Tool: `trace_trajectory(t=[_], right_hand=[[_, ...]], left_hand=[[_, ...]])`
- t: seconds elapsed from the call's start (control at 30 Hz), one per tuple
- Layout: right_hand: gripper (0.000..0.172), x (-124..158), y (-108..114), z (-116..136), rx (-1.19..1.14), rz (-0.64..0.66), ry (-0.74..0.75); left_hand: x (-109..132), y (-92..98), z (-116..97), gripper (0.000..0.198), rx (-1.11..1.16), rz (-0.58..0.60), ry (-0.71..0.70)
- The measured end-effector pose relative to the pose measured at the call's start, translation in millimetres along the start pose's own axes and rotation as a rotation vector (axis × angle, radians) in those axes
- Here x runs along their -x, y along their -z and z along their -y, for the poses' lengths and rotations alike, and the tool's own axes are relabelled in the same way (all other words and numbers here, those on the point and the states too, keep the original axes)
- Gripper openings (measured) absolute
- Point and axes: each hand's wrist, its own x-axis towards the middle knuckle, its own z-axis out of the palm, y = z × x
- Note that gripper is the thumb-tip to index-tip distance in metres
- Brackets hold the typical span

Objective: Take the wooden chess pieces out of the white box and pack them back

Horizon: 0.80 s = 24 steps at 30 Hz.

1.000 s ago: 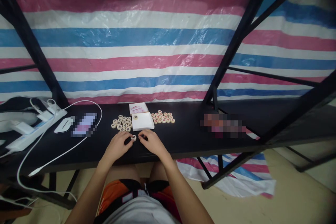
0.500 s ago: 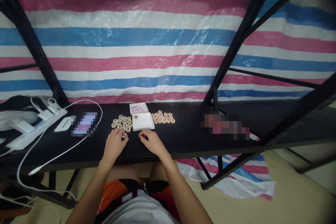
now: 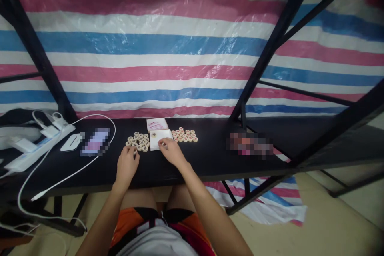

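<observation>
One piece [image 3: 154, 135] in white tray [image 3: 154, 144] | left hand [image 3: 127, 163], right hand [image 3: 173, 153]: half-curled, grips unclear

Some of this desk [image 3: 210, 158] escapes us.
We cannot read the tiny marks on the black-marked pieces [image 3: 141, 143] or red-marked pieces [image 3: 185, 139]; the left hand [image 3: 127, 164] hides its fingertips' contact, the right hand [image 3: 173, 153] covers the white tray's [image 3: 154, 143] near right corner, pixel blocks mask a right-side item [image 3: 249, 144], and the top edge crops the striped sheet [image 3: 162, 44].
</observation>
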Motion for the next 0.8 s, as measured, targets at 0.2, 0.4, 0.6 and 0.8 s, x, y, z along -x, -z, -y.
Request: trace_trajectory(t=[0.2,0.4,0.6,0.8], right_hand=[[0.027,-70,-5,-10,0.353,0.234,-0.06],[0.029,-79,-25,-17,0.479,0.31,-0.047],[0.018,-81,-17,-9,0.384,0.323,-0.081],[0.01,-14,5,2,0.017,-0.016,0.024]], left_hand=[[-1,-5.6,5,0.023,0.041,-0.081,0.012],[-2,-7.3,6,0.008,0.055,-0.006,0.022],[-4,-8.3,6,0.01,0.129,0.016,-0.008],[-4,-9.9,7,0.008,0.194,0.013,-0.049]])
